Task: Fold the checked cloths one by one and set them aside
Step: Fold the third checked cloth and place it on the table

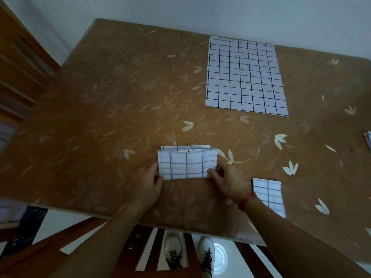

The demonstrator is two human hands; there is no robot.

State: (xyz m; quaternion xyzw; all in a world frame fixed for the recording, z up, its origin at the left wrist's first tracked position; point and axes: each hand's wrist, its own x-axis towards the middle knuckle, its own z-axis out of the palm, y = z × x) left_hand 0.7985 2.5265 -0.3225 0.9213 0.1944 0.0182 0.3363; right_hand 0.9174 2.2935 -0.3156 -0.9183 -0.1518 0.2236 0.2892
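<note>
Brown, leaf-patterned tabletop (pixel 100 117) fills the head view, its right side running out of frame, where a scrap of white checked cloth (pixel 368 140) is cut off so that only a corner shows. The small folded white cloth with dark grid lines (pixel 269 195) at the near right lies with its long axis running away from the person, and its near-left corner is hidden behind the right forearm, which wears a red string bracelet (pixel 247 200). At the near centre lies the half-folded white checked cloth (pixel 187 165), long axis left to right along the tabletop's near edge, with the stepped edges of its layers showing on the far side. The left hand (pixel 149 181) holds its near-left corner, thumb at the edge. How far the fingers of that grip reach underneath is hard to make out. The right hand (pixel 228 181) has its grip pinched on the near-right corner. Well apart, at the far right, the large unfolded white checked cloth (pixel 245 75) lies flat, long axis pointing away. Below the tabletop's edge, white shoes with black laces (pixel 174 251) stand among dark wooden slats.
</note>
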